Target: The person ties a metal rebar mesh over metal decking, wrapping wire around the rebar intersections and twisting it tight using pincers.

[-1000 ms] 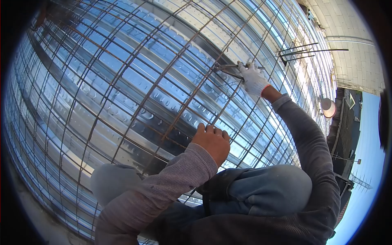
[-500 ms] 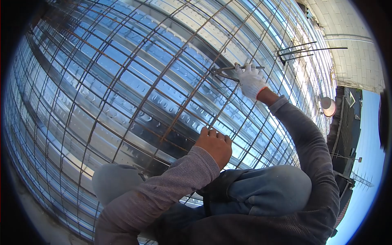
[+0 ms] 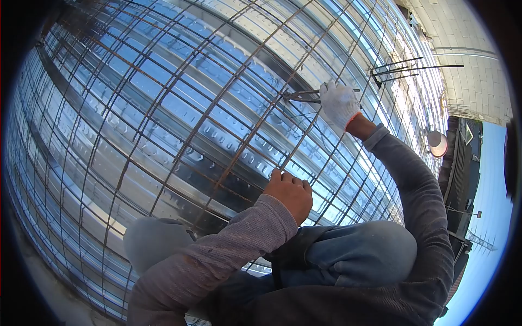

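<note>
My right hand (image 3: 340,102), in a white knitted glove, is wrapped round the handles of metal pliers (image 3: 304,96). The pliers' jaws point left and meet a crossing of the rusty rebar mesh (image 3: 239,69). Thin loose wire loops hang just below them. Lower down, my left hand (image 3: 290,194) is bare, its fingers curled over a mesh bar; the fingertips are partly hidden. Under the mesh lies shiny ribbed metal decking (image 3: 217,133) with raised dimples.
My bent knees (image 3: 361,252) are below the hands, over the mesh. Black bars (image 3: 418,68) stick out at the upper right beside a pale block wall (image 3: 467,89). A round whitish object (image 3: 437,143) lies near the right edge of the decking.
The fingers of my right hand have closed further round the pliers, and the handles have come closer together. My left hand has shifted slightly right and down.
</note>
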The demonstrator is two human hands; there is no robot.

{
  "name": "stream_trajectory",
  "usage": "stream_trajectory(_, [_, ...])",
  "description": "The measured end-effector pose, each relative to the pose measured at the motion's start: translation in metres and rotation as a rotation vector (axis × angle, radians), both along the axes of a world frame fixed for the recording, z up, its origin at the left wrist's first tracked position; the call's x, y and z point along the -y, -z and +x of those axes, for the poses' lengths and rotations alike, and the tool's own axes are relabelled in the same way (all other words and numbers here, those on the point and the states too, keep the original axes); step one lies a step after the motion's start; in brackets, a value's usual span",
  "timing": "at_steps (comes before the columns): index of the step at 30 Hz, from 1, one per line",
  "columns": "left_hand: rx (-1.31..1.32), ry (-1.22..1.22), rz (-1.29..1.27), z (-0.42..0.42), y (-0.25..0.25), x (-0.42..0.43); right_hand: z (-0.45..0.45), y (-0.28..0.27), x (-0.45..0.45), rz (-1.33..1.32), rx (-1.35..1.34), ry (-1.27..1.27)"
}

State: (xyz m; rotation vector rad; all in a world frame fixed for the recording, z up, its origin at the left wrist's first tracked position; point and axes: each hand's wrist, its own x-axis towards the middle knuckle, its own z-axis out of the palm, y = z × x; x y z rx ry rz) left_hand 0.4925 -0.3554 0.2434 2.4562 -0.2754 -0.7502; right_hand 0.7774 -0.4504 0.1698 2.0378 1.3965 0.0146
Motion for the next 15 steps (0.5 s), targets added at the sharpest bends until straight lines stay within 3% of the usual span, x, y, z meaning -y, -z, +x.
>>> stream_trajectory(3, [0.012, -0.004, -0.009, 0.001, 0.001, 0.002, 0.002, -0.003, -0.002, 0.041, 0.01, -0.05])
stream_trajectory(5, [0.003, 0.015, -0.003, 0.001, 0.002, 0.003, 0.004, -0.004, -0.001, 0.105, 0.17, -0.305])
stream_trajectory(6, [0.003, 0.016, -0.004, 0.001, 0.003, 0.003, 0.005, -0.004, -0.001, 0.105, 0.17, -0.304])
stream_trajectory(9, [0.001, 0.017, -0.011, 0.002, 0.008, 0.004, 0.012, 0.001, 0.001, 0.108, 0.002, -0.107])
stream_trajectory(11, [-0.016, 0.018, -0.009, 0.002, 0.013, 0.005, 0.017, 0.001, 0.007, -0.1, -0.505, 0.326])
stream_trajectory(12, [-0.017, 0.019, -0.01, 0.0, 0.014, 0.006, 0.014, 0.001, 0.011, -0.102, -0.506, 0.328])
stream_trajectory(15, [-0.043, -0.004, 0.025, 0.0, 0.01, -0.002, 0.003, -0.009, 0.013, -0.052, -1.092, 0.963])
